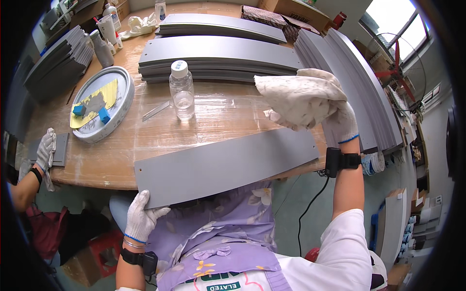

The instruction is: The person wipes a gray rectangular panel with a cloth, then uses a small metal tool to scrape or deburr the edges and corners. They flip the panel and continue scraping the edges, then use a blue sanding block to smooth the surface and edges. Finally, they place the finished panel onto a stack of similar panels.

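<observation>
Room about me: brown table (107, 162), glossy, in front; greenish floor (296, 203) below; red stool (105, 253) to my left; pale wall (345, 7) beyond; far right, dark-framed window (394, 20), bright with daylight; red-bladed fan (397, 72) beneath.

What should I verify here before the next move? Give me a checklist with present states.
1. Smudged white cloth held in right gloved hand: ok.
2. Left gloved hand at the near left corner of the gray panel: ok.
3. Panel wholly on the table: not ok; its near edge overhangs.
4. Clear bottle upright and capped: ok.
5. Panel surface free of dust: cannot tell.
</observation>
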A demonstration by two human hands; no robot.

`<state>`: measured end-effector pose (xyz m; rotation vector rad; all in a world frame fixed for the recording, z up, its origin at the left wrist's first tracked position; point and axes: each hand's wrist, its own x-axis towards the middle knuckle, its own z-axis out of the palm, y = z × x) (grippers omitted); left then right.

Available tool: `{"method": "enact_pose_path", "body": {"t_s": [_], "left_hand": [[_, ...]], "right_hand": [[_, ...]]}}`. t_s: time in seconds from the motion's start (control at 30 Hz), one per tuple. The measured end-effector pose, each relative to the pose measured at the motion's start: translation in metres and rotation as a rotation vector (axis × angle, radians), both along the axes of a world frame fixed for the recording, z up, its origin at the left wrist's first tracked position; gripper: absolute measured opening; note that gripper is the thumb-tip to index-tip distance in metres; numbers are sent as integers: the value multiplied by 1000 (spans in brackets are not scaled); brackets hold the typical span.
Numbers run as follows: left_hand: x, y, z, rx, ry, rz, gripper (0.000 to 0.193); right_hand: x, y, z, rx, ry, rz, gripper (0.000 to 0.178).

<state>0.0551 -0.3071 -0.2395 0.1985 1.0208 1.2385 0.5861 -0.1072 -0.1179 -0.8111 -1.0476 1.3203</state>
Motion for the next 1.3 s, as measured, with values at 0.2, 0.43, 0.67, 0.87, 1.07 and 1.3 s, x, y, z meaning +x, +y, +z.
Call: {"method": "enact_pose_path", "body": {"t_s": [0.2, 0.43, 0.67, 0.87, 1.07, 1.3], "left_hand": [[2, 9, -6, 33, 31, -92, 31], [-2, 6, -7, 43, 39, -54, 31], [2, 10, -4, 11, 40, -43, 31], [7, 8, -6, 12, 89, -33, 27], [7, 5, -5, 9, 133, 10, 30], [6, 10, -3, -54, 101, -15, 29]], "right_hand": [[-8, -102, 16, -22, -882, -233, 37], [-206, -86, -86, 488, -2096, -51, 45], [-289, -105, -115, 400, -1466, 225, 53], [-1, -54, -88, -530, -1900, -538, 35], [-21, -97, -3, -542, -1992, -720, 33], [-173, -128, -86, 422, -1686, 93, 59]]}}
